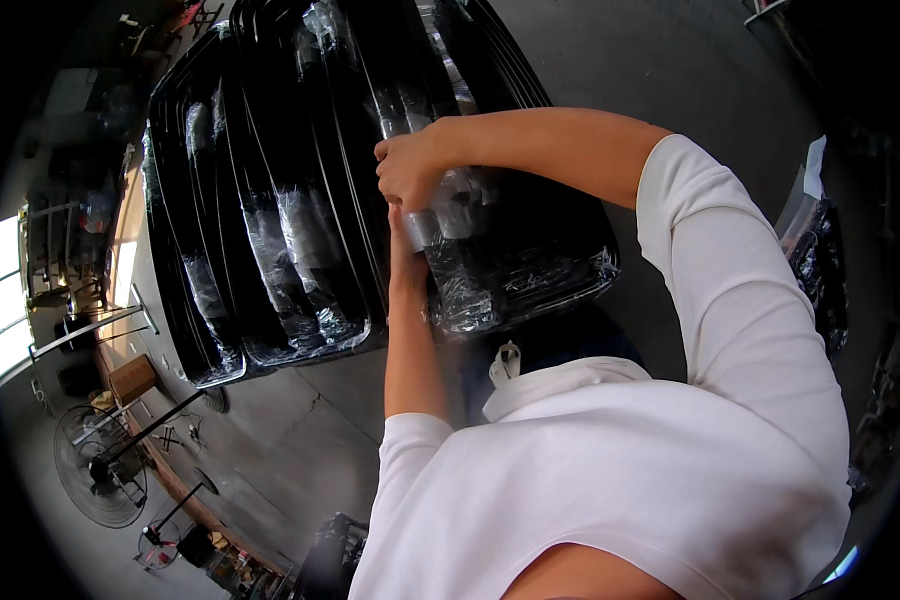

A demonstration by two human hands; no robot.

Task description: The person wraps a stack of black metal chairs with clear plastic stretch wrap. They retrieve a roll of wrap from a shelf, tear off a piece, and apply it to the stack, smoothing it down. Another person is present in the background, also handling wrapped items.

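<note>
My right hand [410, 168] reaches in from the right, its fingers curled closed over the nearest stack of long black parts [530, 225]. What it grips is hidden under the fingers. Just below it, my left hand [406, 245] points upward along the same stack and meets the right hand. Its fingers are mostly hidden, so I cannot tell their shape. Clear plastic film [460, 285] wraps that stack beside both hands, shiny and wrinkled. Farther left stand more black curved-edge parts [345, 200], bundled side by side with bands of film [305, 230].
Grey concrete floor [290, 430] spreads below the stacks. Pedestal fans [100, 468] stand at the left, near a cardboard box [132, 379] and a bright window [6, 295]. At the right edge are more dark film-wrapped items [820, 270].
</note>
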